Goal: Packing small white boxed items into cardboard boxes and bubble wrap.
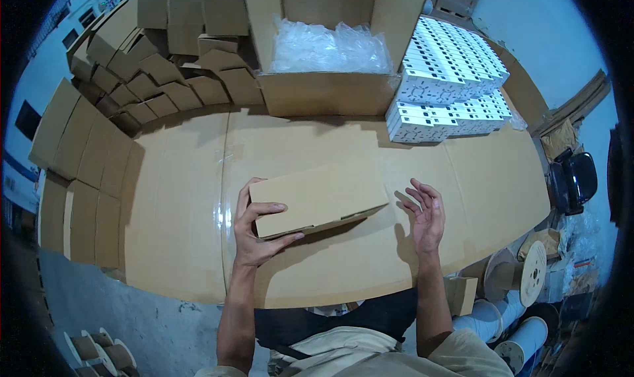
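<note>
My left hand (255, 226) grips the left end of a brown cardboard box (317, 195), thumb on its upper face and fingers around the far and near sides. The box is tilted over the cardboard-covered table, and its flap edge shows along the near side. To the right of the box, my right hand (426, 217) is raised with its fingers spread and slightly curled, holding nothing. A gap separates it from the box's right corner.
A large open carton (330, 94) with clear plastic bags (330, 47) stands at the back. Stacked white patterned boxes (429, 86) are at back right. Brown boxes (165, 73) are piled at back left, more boxes (86, 146) along the left edge. Cable spools (528, 268) sit below right.
</note>
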A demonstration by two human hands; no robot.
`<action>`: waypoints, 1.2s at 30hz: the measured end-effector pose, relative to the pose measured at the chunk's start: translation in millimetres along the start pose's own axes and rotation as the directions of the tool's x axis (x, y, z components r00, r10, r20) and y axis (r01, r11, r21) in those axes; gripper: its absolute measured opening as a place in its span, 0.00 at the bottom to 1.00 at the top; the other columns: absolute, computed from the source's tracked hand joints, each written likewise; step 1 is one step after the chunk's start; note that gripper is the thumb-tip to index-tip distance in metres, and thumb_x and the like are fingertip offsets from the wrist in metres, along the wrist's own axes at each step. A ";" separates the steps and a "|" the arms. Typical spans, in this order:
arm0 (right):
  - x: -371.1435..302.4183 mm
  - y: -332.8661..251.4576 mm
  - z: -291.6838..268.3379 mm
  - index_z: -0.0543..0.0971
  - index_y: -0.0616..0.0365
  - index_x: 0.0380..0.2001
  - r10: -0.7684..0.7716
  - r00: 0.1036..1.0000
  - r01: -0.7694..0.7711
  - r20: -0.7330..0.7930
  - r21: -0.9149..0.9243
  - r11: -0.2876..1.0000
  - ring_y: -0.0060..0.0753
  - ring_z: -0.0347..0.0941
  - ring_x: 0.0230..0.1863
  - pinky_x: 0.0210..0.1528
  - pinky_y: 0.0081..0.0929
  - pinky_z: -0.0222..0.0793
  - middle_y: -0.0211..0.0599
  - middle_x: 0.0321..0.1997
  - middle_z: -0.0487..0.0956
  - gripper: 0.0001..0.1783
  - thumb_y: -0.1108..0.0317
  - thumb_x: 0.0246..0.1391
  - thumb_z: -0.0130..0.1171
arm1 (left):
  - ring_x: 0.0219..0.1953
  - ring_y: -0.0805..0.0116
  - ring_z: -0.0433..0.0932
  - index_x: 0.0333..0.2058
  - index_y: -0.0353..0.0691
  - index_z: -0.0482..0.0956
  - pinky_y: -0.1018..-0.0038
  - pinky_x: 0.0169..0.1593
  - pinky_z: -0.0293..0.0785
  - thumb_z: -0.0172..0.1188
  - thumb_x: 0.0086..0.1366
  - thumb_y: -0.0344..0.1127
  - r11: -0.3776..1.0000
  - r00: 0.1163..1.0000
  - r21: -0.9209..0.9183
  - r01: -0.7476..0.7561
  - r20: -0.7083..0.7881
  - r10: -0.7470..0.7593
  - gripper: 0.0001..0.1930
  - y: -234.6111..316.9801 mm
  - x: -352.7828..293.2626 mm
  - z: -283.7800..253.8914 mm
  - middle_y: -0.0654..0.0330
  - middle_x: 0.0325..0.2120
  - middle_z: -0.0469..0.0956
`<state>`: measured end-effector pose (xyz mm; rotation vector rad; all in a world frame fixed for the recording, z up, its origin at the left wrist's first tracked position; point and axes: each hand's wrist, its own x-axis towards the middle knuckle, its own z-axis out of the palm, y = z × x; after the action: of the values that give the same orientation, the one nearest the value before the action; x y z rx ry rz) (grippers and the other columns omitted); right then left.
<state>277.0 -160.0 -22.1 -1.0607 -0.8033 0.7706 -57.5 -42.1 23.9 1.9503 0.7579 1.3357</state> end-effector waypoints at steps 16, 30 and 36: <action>-2.9 15.8 -12.2 0.68 0.58 0.61 0.038 0.999 -0.039 -0.010 -0.142 0.989 0.37 0.74 0.56 0.56 0.34 0.73 0.46 0.64 0.72 0.26 0.50 0.71 0.46 | 0.59 0.54 0.71 0.42 0.40 0.81 0.59 0.63 0.67 0.84 0.41 0.35 0.869 0.865 0.469 0.158 -0.490 0.107 0.27 36.8 -24.8 -206.5 0.53 0.49 0.76; -12.9 -5.1 13.5 0.71 0.68 0.57 0.053 0.995 -0.076 -0.089 -0.274 0.959 0.52 0.76 0.51 0.54 0.42 0.74 0.59 0.49 0.79 0.32 0.46 0.70 0.45 | 0.51 0.64 0.77 0.44 0.37 0.81 0.67 0.57 0.72 0.82 0.48 0.32 0.699 0.602 0.654 0.290 -0.692 0.398 0.25 85.1 -49.1 -411.9 0.58 0.45 0.78; -12.5 -5.8 12.7 0.72 0.67 0.57 0.029 0.998 -0.047 -0.056 -0.359 0.932 0.54 0.77 0.49 0.53 0.45 0.74 0.56 0.48 0.80 0.32 0.47 0.69 0.45 | 0.51 0.63 0.77 0.43 0.37 0.82 0.67 0.55 0.74 0.82 0.47 0.34 0.640 0.579 0.680 0.358 -0.700 0.419 0.25 80.8 -68.3 -468.6 0.56 0.45 0.78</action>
<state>260.9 -166.8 -15.5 -1.4224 -0.9046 0.6387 -513.3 -56.6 175.1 1.7784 2.0884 2.2598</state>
